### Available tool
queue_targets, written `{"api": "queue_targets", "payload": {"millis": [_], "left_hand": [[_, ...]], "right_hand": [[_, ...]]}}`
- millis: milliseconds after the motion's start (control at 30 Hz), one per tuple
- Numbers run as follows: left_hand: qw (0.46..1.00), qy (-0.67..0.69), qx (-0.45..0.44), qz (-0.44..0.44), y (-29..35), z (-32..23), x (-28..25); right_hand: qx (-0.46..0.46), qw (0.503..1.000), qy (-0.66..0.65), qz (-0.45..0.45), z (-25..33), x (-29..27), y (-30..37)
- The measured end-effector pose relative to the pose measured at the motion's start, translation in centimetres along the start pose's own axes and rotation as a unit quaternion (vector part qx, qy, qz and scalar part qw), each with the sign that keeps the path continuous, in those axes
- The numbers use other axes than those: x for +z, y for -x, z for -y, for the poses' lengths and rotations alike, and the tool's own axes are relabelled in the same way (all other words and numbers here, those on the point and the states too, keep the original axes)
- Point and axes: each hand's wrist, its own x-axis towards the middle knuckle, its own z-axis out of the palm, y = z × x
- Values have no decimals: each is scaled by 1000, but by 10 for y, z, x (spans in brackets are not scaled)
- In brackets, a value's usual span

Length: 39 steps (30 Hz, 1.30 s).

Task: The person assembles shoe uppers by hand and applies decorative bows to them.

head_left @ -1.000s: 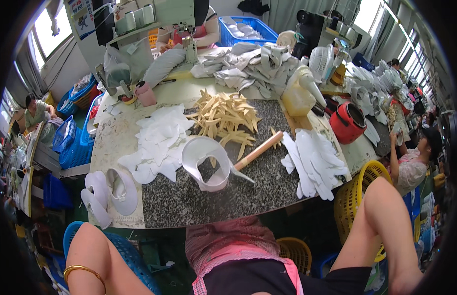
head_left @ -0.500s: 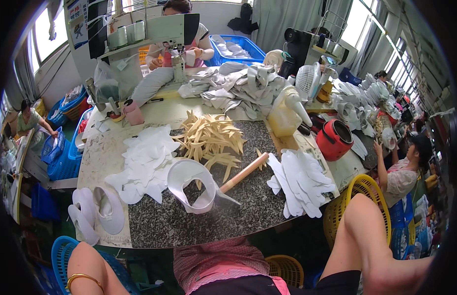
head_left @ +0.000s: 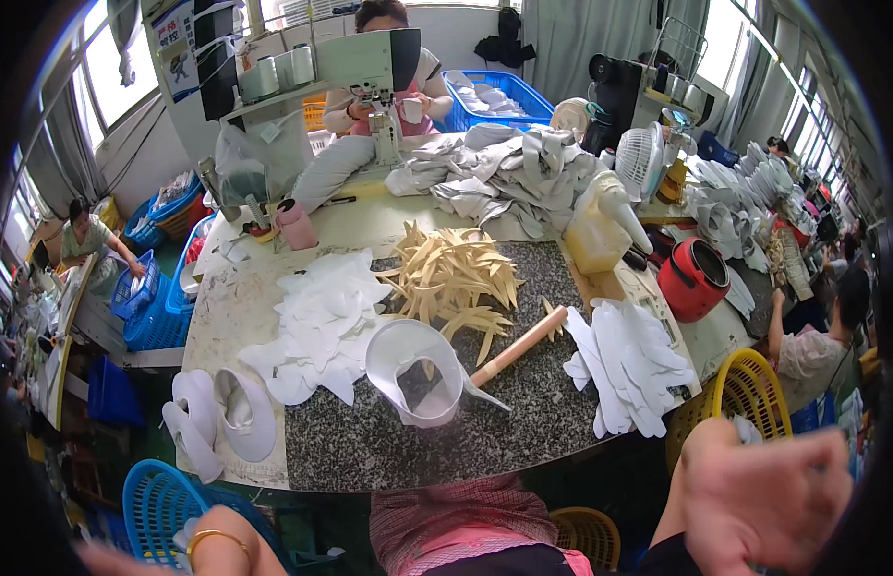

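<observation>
Tall rectangular glass window [head_left: 106, 82]: glares white, upper left
Your bare right hand [head_left: 763, 504]: blurred
Fisheye rim: black, curved

Right grip [head_left: 765, 497] blurred, lower right, fingers [head_left: 827, 468] seemingly half-curled; left grip [head_left: 120, 560] a smeared sliver, lower left.

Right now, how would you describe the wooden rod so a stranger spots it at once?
Find the dark speckled slab at the near edge of the table. On it, the wooden rod lies slantwise between the white loop and the fanned white pieces to the right. It's the only straight, thick stick there; the nearby tan strips are slimmer and curved.
</observation>
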Motion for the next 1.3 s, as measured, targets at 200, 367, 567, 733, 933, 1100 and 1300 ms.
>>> {"api": "queue_targets", "payload": {"millis": [200,367,567,733,933,1100,1300], "left_hand": [[927,-120,-345,78,129,21,-25],[684,45,-687,242,271,-1,-16],[706,141,-590,365,334,18,-27],[723,223,-498,424,362,32,-32],[487,207,-758,383,351,55,-33],[537,204,-734,361,333,52,-19],[664,50,-713,217,376,21,-47]], "right_hand": [[289,575,-24,765,-38,-107,163],[210,540,3,815,-63,-156,245],[26,494,-51,867,-75,-139,260],[25,473,-17,881,-99,-152,214],[104,503,198,835,-156,-191,197],[191,466,363,784,-200,-208,245],[236,420,431,763,-221,-203,324]]}}
